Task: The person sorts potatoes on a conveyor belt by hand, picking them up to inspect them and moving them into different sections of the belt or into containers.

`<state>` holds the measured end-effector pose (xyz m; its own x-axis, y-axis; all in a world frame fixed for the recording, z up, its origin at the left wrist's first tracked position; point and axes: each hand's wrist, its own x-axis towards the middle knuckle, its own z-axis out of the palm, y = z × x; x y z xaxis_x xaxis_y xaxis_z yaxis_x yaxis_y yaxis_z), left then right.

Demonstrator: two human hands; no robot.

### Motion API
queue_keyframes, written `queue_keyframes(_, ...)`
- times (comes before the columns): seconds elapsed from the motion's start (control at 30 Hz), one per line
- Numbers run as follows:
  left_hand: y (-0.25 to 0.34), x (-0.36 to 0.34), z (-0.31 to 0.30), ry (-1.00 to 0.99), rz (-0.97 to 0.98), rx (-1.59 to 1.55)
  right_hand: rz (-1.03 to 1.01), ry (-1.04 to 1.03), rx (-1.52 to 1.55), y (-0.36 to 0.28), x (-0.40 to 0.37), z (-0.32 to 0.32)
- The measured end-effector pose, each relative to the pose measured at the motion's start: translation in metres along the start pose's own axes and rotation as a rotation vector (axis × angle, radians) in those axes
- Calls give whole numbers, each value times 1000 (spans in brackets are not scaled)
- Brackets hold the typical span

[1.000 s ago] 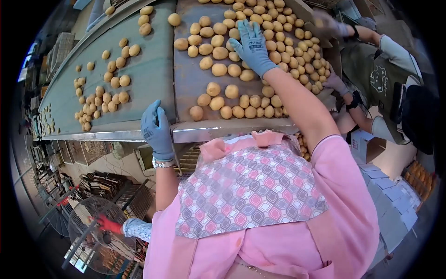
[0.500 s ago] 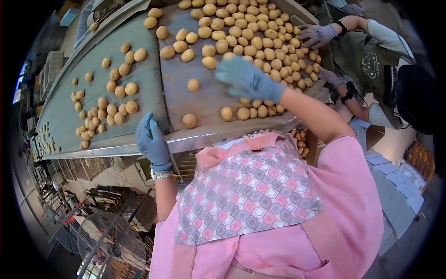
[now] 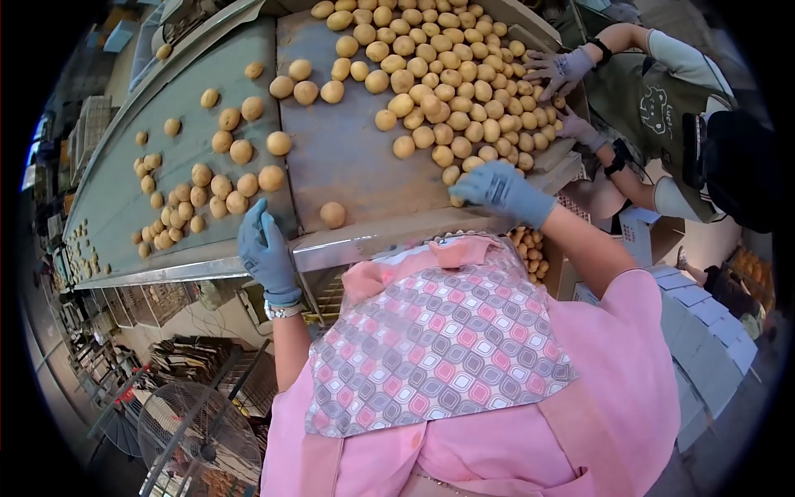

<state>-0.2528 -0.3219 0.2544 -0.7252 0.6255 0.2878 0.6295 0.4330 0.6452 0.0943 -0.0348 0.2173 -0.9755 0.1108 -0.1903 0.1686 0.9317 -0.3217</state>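
Round yellow-brown potatoes point(image 3: 447, 79) are heaped on the grey metal surface point(image 3: 356, 157) in front of me. My right hand point(image 3: 503, 194), in a blue glove, is at the near edge of the heap. Its fingers are stretched to the left and touch or cover a few potatoes. A single potato point(image 3: 333, 215) sits by the near rim, between my hands. At the metal rim point(image 3: 364, 248) of the belt rests my left hand point(image 3: 267, 253), also in a blue glove, fingers loosely extended, holding nothing visible.
On the left, a green belt point(image 3: 195, 108) carries scattered potatoes. Across to the right, another person's gloved hands point(image 3: 559, 73) touch the far side of the heap. Below stands a wire fan point(image 3: 199, 431). Cardboard boxes point(image 3: 704, 331) are stacked at the right.
My right hand has swept right and toward me, and nearby potatoes have shifted toward the heap. Potatoes on the green belt have changed position. My left hand has barely moved.
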Motion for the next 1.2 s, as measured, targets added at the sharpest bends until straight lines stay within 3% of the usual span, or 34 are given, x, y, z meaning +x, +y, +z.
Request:
queue_keyframes(0.07, 1, 3, -7, -13, -14, -8, -312, 298, -1, 0, -15, 44)
queue_keyframes(0.27, -11, 10, -25, -9, 48, 13, -182, -122, -5, -12, 31, 16)
queue_keyframes(0.3, -10, 11, -29, -7, 59, 24, -122, -41, 152, -22, 29, -4)
queue_keyframes(0.4, -10, 11, -33, -2, -11, -49, 317, 428, 898, -51, 39, -8)
queue_keyframes(0.43, -9, 12, -36, 5, -36, -68, 478, 279, 1639, -57, 43, -12)
queue_keyframes(0.53, -19, 13, -39, 74, 34, -69, 531, -220, 1566, -44, 53, -49)
queue_keyframes(0.57, -21, 14, -43, 63, 18, -56, 404, -157, 1289, -29, 60, -67)
queue_keyframes(0.63, -16, 17, -52, 57, -30, -118, 469, 188, 948, 31, 91, -117)
queue_keyframes(0.67, -15, 17, -56, 48, -57, -145, 353, 551, 1450, 76, 104, -132)
queue_keyframes(0.7, -21, 18, -58, 65, -21, -132, 122, 836, 1621, 146, 123, -133)
queue_keyframes(0.73, -18, 17, -62, 59, -5, -83, -58, 1129, 1710, 146, 121, -167)
queue_keyframes(0.77, -16, 20, -66, 60, 11, -36, 190, 1293, 1620, 148, 137, -182)
queue_keyframes(0.87, -23, 26, -74, 78, 54, 42, 449, 1011, 627, 170, 200, -129)
queue_keyframes(0.93, -25, 31, -79, 111, 62, 49, 453, 931, 336, 108, 237, -69)
queue_keyframes(0.97, -25, 32, -80, 109, 35, 9, 450, 757, 457, 42, 230, -67)
queue_keyframes(1.0, -26, 34, -82, 113, 33, 2, 422, 868, -294, 5, 243, -7)
queue_keyframes(1.07, -27, 39, -89, 116, 31, -8, 267, 633, 7, -57, 226, -32)
queue_keyframes(1.13, -32, 39, -96, 114, 14, 12, 151, 551, 21, -75, 209, -26)
queue_keyframes(1.2, -31, 42, -102, 96, 36, 51, 65, 463, -174, -85, 179, -49)
